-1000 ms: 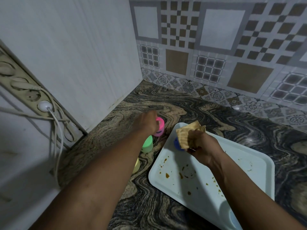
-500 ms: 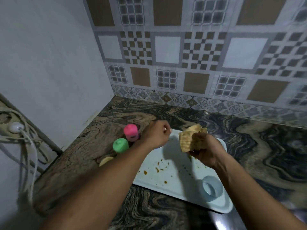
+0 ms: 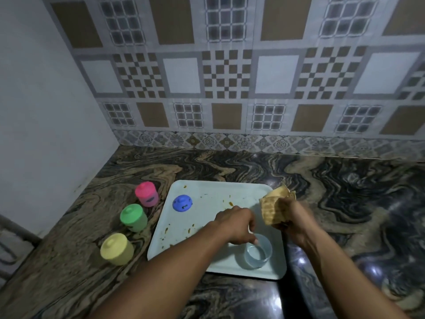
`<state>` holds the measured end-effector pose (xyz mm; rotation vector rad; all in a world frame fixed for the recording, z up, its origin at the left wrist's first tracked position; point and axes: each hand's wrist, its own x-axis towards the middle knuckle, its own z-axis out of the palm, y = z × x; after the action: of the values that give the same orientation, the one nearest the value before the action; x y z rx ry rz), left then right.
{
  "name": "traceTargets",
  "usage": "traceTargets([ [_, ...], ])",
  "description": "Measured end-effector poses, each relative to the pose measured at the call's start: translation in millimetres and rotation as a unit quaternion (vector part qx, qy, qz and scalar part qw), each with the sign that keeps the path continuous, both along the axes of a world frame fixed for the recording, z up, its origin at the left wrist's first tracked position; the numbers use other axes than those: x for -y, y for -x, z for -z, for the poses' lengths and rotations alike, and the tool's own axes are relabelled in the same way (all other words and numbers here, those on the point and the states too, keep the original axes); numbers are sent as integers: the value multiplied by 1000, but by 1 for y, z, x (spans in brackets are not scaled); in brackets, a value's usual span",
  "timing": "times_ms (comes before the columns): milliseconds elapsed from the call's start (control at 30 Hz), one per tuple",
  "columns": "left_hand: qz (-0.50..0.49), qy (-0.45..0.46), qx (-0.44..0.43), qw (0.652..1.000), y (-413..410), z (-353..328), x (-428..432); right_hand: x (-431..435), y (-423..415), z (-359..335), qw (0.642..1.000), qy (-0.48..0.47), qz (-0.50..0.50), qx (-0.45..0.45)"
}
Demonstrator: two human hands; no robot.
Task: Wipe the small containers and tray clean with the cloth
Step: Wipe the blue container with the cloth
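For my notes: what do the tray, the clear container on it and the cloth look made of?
The tray: likely plastic or melamine, pale, smooth, with a soft sheen and moulded rounded corners. The clear container: see-through with a bluish tint, plastic or glass; cannot tell which. The cloth: tan woven fabric with a grid-like texture, crumpled in the right hand.

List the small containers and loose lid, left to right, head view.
Yellow lidded plastic container, green lidded plastic container, pink lidded plastic container, blue round lid, clear open container; last two on the pale tray.
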<state>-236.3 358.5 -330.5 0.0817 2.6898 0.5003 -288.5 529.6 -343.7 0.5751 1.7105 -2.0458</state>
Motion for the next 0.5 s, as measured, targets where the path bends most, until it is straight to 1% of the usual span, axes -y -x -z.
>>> traceTargets([
  [100, -14, 2, -14, 1000, 2, 5, 2, 10, 2, 0, 999, -29, -21, -12],
  [167, -33, -17, -30, 999, 2, 7, 10, 18, 0, 1, 996, -61, -14, -62],
  [200, -57, -45, -37, 997, 4, 7, 17, 22, -1, 1, 992, -77, -11, -103],
  [233, -89, -86, -43, 991, 7, 6, 27, 26, -2, 0, 983, -99, -16, -154],
  [300, -153, -172, -56, 971, 12, -1, 48, 32, -11, -7, 952, -158, -52, -256],
  [367, -207, -241, -65, 946, 15, -11, 67, 42, -21, -16, 913, -192, -124, -336],
  [433, -226, -270, -83, 932, 18, -19, 83, 56, -33, -27, 881, -196, -212, -375],
  [467, -224, -267, -94, 932, 18, -23, 89, 63, -39, -33, 880, -170, -241, -373],
  [500, -220, -264, -102, 934, 18, -26, 94, 67, -41, -37, 895, -125, -245, -351],
])
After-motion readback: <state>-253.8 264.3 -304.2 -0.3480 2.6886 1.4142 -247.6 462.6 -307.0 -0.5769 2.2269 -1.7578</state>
